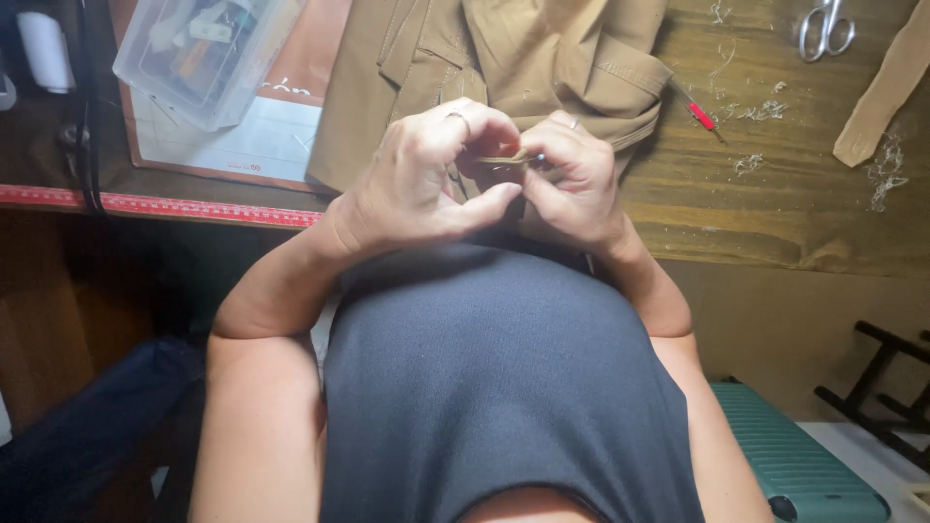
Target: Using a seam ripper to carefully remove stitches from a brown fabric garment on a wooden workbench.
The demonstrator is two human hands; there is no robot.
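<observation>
Both hands, left hand (417, 184) and right hand (572, 184), fingers pinching a tan fabric strip (501, 161); clear plastic box (199, 53) holds sewing bits.

One view only, worn on the head, tilted steeply down along the torso toward the front edge of the wooden surface (775, 203). Close in: dark top filling the lower middle, both forearms rising from the bottom edge to meet near the centre, left hand (417, 184) and right hand (572, 184) just below the upper third. Far side of the surface toward the top edge, near side cut by a red measuring strip (155, 205) at left. Floor glimpsed lower right, beyond a green ribbed case (794, 455). No second view to overlap.
</observation>
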